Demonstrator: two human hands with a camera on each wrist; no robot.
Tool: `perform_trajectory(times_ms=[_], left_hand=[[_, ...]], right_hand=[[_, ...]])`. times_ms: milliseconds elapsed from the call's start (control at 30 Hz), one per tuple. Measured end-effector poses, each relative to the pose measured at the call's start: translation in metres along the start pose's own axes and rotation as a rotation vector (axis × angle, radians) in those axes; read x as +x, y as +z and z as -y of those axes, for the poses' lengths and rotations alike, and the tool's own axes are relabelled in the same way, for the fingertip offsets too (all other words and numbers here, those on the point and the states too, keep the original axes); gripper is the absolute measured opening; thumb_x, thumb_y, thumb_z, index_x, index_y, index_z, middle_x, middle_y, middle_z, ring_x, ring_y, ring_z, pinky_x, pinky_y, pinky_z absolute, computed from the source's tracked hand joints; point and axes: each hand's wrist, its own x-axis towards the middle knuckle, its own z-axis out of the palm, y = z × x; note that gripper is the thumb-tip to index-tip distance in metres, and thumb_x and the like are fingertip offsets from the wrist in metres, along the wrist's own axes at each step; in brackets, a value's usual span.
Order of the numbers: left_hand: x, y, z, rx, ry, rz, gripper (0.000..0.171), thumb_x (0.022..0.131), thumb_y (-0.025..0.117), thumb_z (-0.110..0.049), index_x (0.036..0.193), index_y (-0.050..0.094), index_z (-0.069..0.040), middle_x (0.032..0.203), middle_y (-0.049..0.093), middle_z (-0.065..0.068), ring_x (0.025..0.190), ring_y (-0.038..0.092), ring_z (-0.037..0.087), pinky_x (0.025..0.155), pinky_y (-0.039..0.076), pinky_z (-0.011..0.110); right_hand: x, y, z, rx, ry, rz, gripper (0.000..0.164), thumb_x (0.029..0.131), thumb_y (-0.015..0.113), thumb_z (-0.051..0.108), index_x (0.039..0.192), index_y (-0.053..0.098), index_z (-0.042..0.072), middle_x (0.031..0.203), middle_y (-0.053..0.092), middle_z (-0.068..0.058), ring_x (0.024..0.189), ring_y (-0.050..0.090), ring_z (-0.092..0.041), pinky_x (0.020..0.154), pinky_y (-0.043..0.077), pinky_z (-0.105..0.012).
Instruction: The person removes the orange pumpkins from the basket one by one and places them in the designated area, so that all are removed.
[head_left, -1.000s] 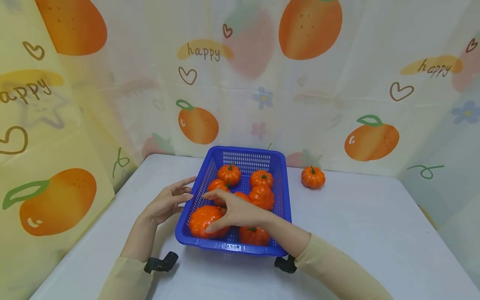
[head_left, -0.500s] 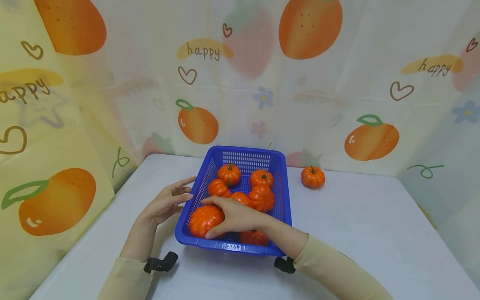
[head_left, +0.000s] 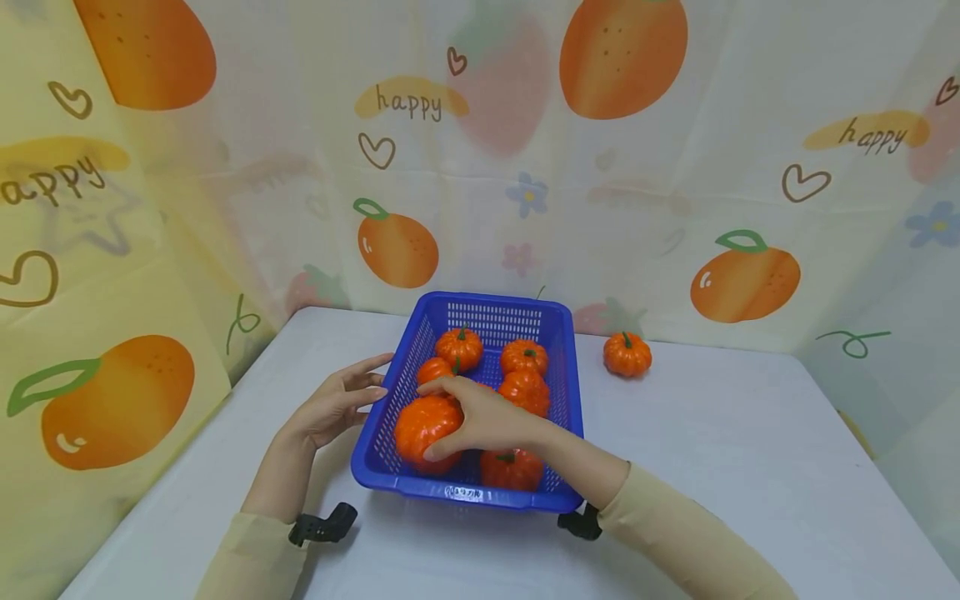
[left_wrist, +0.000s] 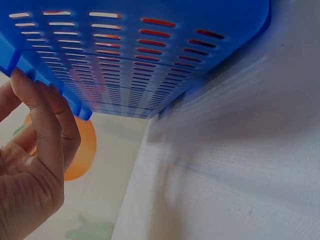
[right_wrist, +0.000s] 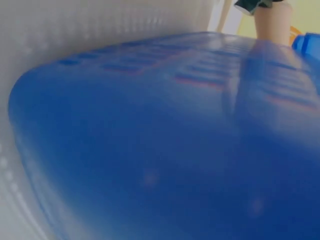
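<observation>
Backdrop: pale cloth (head_left: 300,108) with a fruit-and-heart print and the word "happy", hanging behind a white surface (head_left: 712,467).
Large orange pumpkin (head_left: 424,429): inside the basket, at its near left; whether it touches the bottom cannot be told.
Right hand (head_left: 483,417): curled over that pumpkin from the right, thumb on the near side and fingers on the far side, gripping it.
Blue basket (head_left: 465,493): slotted plastic, upright on the surface.
Left hand (head_left: 337,404): outside the basket's left wall, fingers bent and holding the rim.
Other pumpkins inside: one at the near right (head_left: 512,471), two along the right wall, two towards the left and far left; another, in the middle, is mostly hidden by the right hand.
Small pumpkin (head_left: 627,355): outside, on the surface to the right, apart from the basket, green stem up.
Forearms: beige sleeves (head_left: 697,537), a black wrist camera (head_left: 324,525) below each hand.
</observation>
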Motion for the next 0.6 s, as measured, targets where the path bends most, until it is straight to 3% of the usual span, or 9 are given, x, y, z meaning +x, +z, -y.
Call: perform_trajectory(times_ms=[233, 433, 600], left_hand=[[0.000, -0.001, 0.001, -0.013, 0.011, 0.006, 0.065, 0.097, 0.058, -0.016, 0.156, 0.030, -0.014, 0.112, 0.063, -0.004, 0.097, 0.067, 0.010, 0.082, 0.057, 0.030], [-0.001, 0.000, 0.000, -0.022, 0.022, 0.021, 0.065, 0.097, 0.058, -0.015, 0.156, 0.028, -0.012, 0.110, 0.064, -0.006, 0.095, 0.067, 0.009, 0.080, 0.057, 0.028], [-0.002, 0.000, -0.002, -0.026, 0.043, 0.039, 0.065, 0.098, 0.058, -0.016, 0.156, 0.028, -0.011, 0.110, 0.064, -0.006, 0.096, 0.067, 0.008, 0.081, 0.057, 0.028]], right_hand=[[-0.006, -0.010, -0.008, 0.019, -0.011, 0.029, 0.073, 0.081, 0.074, 0.042, 0.145, 0.043, 0.024, 0.143, 0.051, -0.001, 0.126, 0.052, -0.020, 0.099, 0.053, -0.042], [-0.009, -0.024, -0.014, 0.037, 0.008, 0.026, 0.075, 0.078, 0.074, 0.044, 0.143, 0.042, 0.028, 0.141, 0.049, -0.004, 0.121, 0.054, -0.022, 0.094, 0.056, -0.042], [-0.014, -0.040, -0.021, 0.092, -0.008, 0.013, 0.078, 0.078, 0.072, 0.037, 0.147, 0.038, 0.028, 0.143, 0.045, -0.006, 0.120, 0.054, -0.025, 0.095, 0.055, -0.042]])
